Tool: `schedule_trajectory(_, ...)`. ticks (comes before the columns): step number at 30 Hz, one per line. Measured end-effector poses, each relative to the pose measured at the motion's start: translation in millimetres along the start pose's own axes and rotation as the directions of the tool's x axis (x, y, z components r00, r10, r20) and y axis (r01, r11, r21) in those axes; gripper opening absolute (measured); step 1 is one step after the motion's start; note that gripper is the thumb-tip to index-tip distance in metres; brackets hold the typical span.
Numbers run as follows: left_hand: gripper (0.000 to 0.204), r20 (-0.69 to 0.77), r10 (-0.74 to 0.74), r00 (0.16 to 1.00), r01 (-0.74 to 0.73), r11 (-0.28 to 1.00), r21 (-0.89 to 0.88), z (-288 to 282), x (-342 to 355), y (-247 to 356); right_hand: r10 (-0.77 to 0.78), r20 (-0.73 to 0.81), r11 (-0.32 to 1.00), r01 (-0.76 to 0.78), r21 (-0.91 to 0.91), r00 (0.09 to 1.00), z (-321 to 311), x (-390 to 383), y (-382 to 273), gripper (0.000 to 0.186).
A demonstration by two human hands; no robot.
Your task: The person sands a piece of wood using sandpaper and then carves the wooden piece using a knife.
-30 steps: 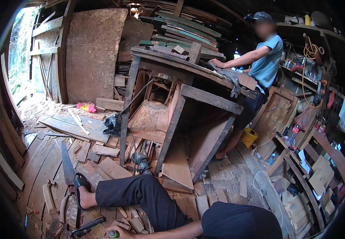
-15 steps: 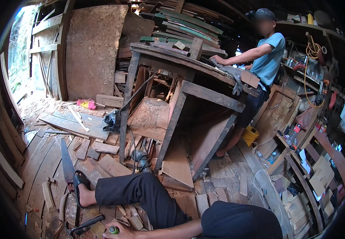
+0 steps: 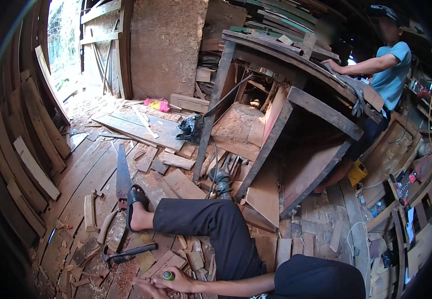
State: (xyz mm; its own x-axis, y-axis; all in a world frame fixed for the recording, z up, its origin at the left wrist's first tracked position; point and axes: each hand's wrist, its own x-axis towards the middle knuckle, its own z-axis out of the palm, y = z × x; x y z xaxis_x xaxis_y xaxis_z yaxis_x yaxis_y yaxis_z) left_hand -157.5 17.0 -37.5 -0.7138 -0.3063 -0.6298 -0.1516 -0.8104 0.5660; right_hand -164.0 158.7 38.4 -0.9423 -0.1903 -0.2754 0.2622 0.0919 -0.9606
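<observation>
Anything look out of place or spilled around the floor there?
Yes: the handsaw lies loose beside the sandaled foot, an awkward-looking spot for a cutting tool. Wood scraps and shavings litter the floorboards, though that seems ordinary in a workshop.

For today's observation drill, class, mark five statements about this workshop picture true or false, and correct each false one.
1. The right hand grips a green-ended handle. True.
2. The hand saw is lying on top of the table. False: the saw lies on the floor, beside the seated person's foot.
3. A dark-handled hammer lies among the wood scraps. True.
4. The co-worker wears a red shirt. False: the shirt is light blue.
5. A pink-and-yellow bundle lies to the left of the table. True.
</observation>
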Motion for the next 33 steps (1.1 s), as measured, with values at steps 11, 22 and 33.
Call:
schedule_trajectory(11,0.096,0.065,-0.058,0.996,0.043,0.978,0.205,12.4,-4.3,0.2,-0.062,-0.202,0.998,0.057,-0.032,0.977,-26.4,19.6,1.7,0.041)
schedule_trajectory(22,0.054,-0.044,-0.292,0.955,0.295,0.953,0.076,6.4,5.3,-37.5,0.066,0.004,0.992,-0.066,0.104,0.998,-30.1,5.6,-7.8,0.035)
schedule_trajectory(33,0.039,0.254,-0.443,0.860,0.486,0.862,-0.143,3.4,-18.9,-58.7,-0.441,-0.097,0.812,0.443,0.381,0.892,-87.0,34.6,-49.0,0.013)
